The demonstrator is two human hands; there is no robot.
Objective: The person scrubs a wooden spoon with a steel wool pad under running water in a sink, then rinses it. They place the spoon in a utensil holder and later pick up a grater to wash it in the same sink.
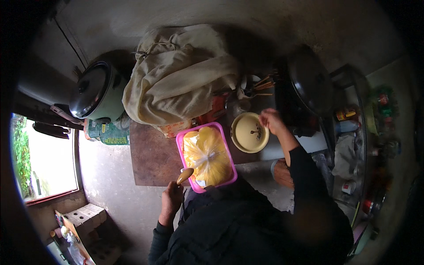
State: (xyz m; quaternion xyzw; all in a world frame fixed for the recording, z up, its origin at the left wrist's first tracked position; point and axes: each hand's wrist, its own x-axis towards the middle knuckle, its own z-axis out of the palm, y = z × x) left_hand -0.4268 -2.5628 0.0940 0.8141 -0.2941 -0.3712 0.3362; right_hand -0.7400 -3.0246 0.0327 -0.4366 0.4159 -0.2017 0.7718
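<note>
My left hand grips a spoon by its handle, with the bowl raised at the near left corner of a pink plastic basket. In that basket rests a clear plastic bag gathered at the top, with something yellow inside. To its right stands a round cream-coloured dish with a broad rim and dark marks on its surface; whether it is a lid or a basin is unclear. My right hand is at the upper right of its rim, fingers curled. I cannot tell whether they hold anything.
The brown table carries a draped beige cloth at the back. A lidded electric cooker stands left, above a green printed package. Chopsticks lie near a cup; a large dark lidded pan and cluttered shelf are right.
</note>
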